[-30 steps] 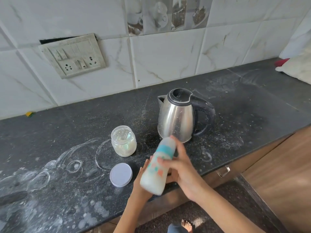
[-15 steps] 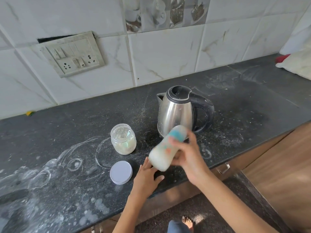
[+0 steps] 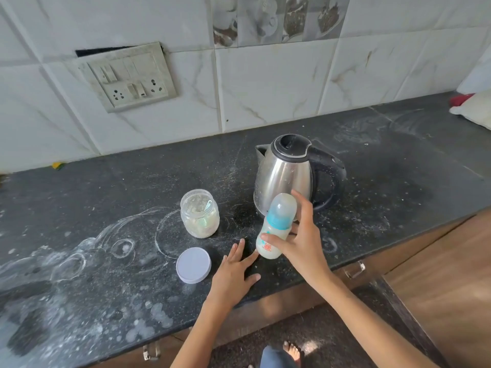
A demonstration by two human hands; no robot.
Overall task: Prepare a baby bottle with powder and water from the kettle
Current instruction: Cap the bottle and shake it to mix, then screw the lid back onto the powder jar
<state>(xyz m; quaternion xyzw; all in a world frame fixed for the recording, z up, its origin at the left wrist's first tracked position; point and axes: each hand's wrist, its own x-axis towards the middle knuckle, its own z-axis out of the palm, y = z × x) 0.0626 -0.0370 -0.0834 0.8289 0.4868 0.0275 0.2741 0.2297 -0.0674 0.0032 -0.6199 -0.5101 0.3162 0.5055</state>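
My right hand [image 3: 300, 241] grips the baby bottle [image 3: 276, 227], which has a blue collar, a clear cap and milky liquid inside. The bottle stands nearly upright just in front of the steel kettle [image 3: 285, 176], its base low over the dark counter [image 3: 132, 181]. My left hand [image 3: 233, 274] lies flat on the counter with fingers spread, its fingertips close to the bottle's base. An open glass jar of powder [image 3: 199, 213] with a scoop inside stands left of the bottle. Its white lid [image 3: 193, 264] lies on the counter beside my left hand.
White powder smears and ring marks cover the counter's left part. A switch and socket plate [image 3: 127, 77] hangs on the tiled wall. A white bag [image 3: 475, 110] sits at the far right. Wooden drawers with metal handles [image 3: 354, 269] run below the counter edge.
My right hand has swung the bottle from a tilt to nearly upright and brought it down toward the counter. My left hand let go of it and now rests flat on the counter.
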